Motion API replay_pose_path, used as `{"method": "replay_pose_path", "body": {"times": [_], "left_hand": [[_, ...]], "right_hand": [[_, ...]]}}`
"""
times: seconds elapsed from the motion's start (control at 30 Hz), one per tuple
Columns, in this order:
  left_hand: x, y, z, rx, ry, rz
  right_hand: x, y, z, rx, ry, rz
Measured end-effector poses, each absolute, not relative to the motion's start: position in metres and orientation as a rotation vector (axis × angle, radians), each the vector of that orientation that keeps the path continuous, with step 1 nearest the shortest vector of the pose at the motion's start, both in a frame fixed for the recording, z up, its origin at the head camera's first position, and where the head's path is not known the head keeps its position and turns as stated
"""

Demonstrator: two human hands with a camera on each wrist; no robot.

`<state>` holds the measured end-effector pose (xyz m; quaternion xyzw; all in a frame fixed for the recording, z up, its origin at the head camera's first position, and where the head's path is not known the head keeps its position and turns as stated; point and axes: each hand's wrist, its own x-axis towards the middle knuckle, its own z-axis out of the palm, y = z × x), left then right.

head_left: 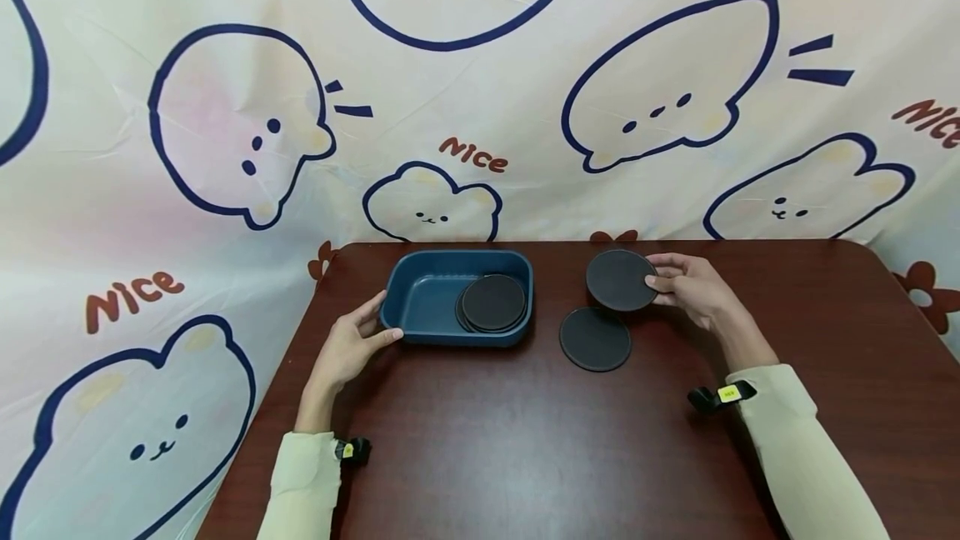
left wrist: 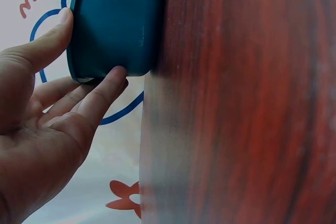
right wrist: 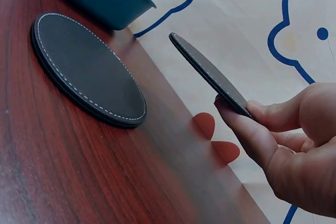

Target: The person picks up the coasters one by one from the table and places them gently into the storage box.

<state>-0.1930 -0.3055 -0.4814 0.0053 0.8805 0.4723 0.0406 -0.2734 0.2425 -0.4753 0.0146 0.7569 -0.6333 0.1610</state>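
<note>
At the left end of a blue plastic bin [head_left: 423, 338], my left hand [head_left: 351, 348] grips the corner, thumb on the near rim and fingers along the end wall [left wrist: 105, 30]. Inside the bin, at its right end, lie black round coasters [head_left: 493, 303], stacked with edges slightly offset. My right hand [head_left: 693, 290] pinches another black round coaster [head_left: 619, 280] by its edge, thumb on top and fingers beneath. That coaster [right wrist: 207, 72] is held above the tabletop. Just below it in the head view, a stitched black coaster [right wrist: 89, 69] lies on the table; its edge looks layered.
The dark reddish-brown wooden table [head_left: 555, 457] ends at its far edge against a hanging cloth [head_left: 532, 157] printed with cartoon bears. Small camera units [head_left: 722, 395] are strapped to both wrists.
</note>
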Motion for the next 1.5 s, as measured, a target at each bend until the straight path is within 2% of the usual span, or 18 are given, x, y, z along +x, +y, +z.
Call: {"method": "replay_pose_path", "body": {"times": [0.83, 1.5], "left_hand": [[-0.185, -0.306, -0.484, -0.002, 2.696, 1.430], [-0.192, -0.304, -0.480, 0.017, 2.711, 1.422]], "right_hand": [[-0.250, 0.231, -0.466, 0.040, 1.992, -1.957], [-0.250, 0.219, -0.455, 0.010, 1.953, -2.015]]}}
